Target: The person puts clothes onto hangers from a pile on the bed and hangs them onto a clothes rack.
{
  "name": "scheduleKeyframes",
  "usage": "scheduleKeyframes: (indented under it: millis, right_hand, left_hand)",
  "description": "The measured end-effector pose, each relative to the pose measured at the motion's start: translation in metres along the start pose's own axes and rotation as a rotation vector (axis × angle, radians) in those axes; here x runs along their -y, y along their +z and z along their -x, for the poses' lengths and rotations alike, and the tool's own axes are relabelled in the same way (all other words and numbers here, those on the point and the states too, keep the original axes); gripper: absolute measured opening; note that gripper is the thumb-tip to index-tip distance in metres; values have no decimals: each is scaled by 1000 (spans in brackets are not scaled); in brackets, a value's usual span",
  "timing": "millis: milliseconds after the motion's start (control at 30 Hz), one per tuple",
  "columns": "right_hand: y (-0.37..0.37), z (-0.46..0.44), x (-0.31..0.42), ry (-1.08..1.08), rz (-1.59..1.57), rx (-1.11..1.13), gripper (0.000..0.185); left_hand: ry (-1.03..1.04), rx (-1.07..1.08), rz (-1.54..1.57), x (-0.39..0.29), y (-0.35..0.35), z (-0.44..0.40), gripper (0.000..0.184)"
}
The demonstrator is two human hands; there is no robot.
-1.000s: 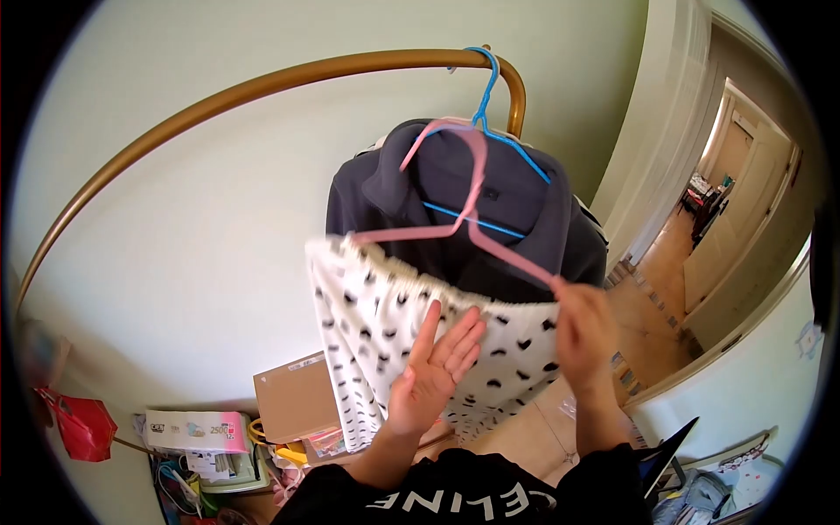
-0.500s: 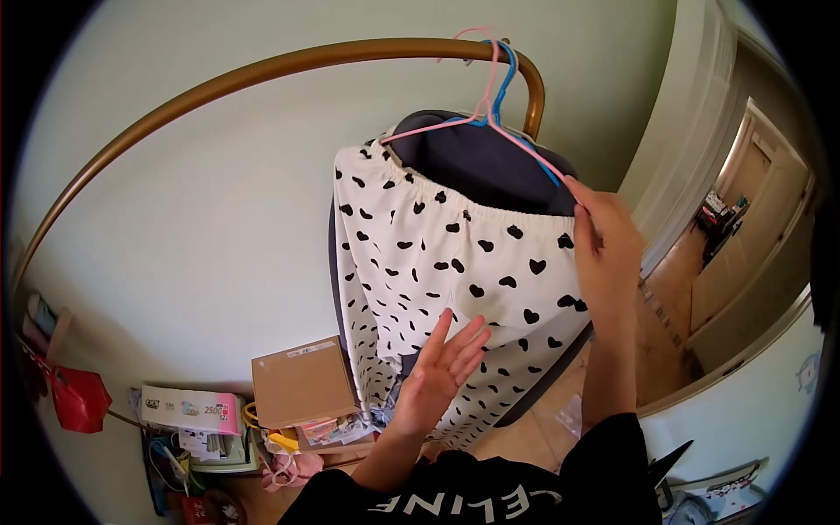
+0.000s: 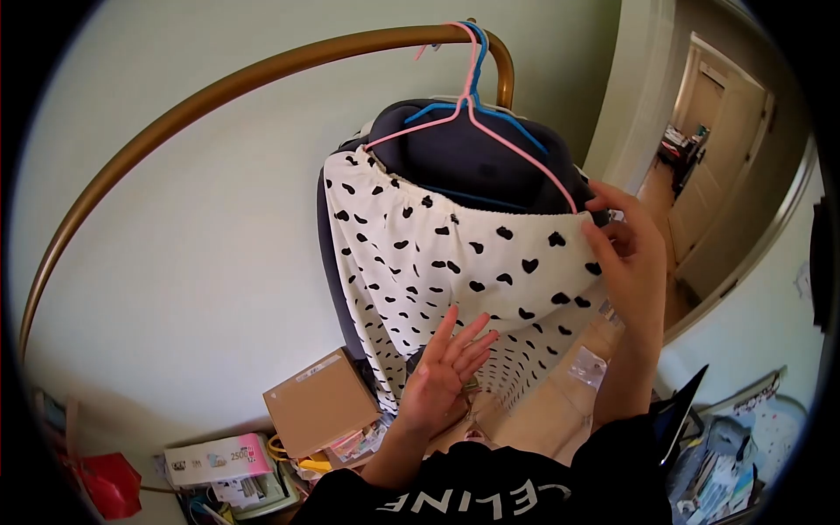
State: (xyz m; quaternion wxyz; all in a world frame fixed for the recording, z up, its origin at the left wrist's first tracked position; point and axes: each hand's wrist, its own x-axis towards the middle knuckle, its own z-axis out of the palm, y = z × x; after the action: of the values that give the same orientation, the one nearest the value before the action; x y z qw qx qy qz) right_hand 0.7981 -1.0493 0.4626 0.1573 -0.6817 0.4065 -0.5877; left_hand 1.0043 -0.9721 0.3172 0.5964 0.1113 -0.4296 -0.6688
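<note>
White pants (image 3: 477, 254) with black hearts hang by their elastic waistband from a pink hanger (image 3: 516, 150), which hooks over the rack's bar. My right hand (image 3: 632, 249) grips the right end of the waistband with thumb and fingers, beside the hanger's lower right end. Low in front of the pants, my left hand (image 3: 442, 376) is open, palm up and fingers spread, holding nothing. Directly behind are a blue hanger (image 3: 528, 140) and a dark garment (image 3: 490, 166), partly covered by the pants.
The brown curved rack (image 3: 262, 74) arches along the wall. Below it are a cardboard box (image 3: 322, 402), a white and pink carton (image 3: 214, 459) and a red bag (image 3: 112, 484). A mirror (image 3: 731, 192) stands at right, above a bin of papers (image 3: 726, 464).
My right hand has gone from the pink hanger's arm to the waistband, and the waistband's right end now reaches the hanger's tip. The view has shifted; my left hand stays open.
</note>
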Motion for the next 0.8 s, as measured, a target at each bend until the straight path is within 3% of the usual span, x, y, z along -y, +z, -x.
scheduleKeyframes:
  millis: [167, 267, 467, 600, 800]
  right_hand:
    - [7, 26, -37, 10, 225, -139, 44]
    - [-10, 75, -95, 193, 130, -172, 47]
    - [-71, 220, -87, 503, 287, -172, 37]
    - [-119, 324, -20, 728, 335, -372, 32]
    - [-169, 511, 121, 947, 595, -971, 26]
  left_hand:
    - [-83, 40, 40, -12, -16, 23, 83]
    - [-195, 85, 95, -6, -24, 31, 83]
    - [-451, 272, 208, 34, -1, 32, 87]
    - [-642, 445, 247, 79, 40, 39, 86]
    - [-848, 754, 264, 141, 136, 83, 82]
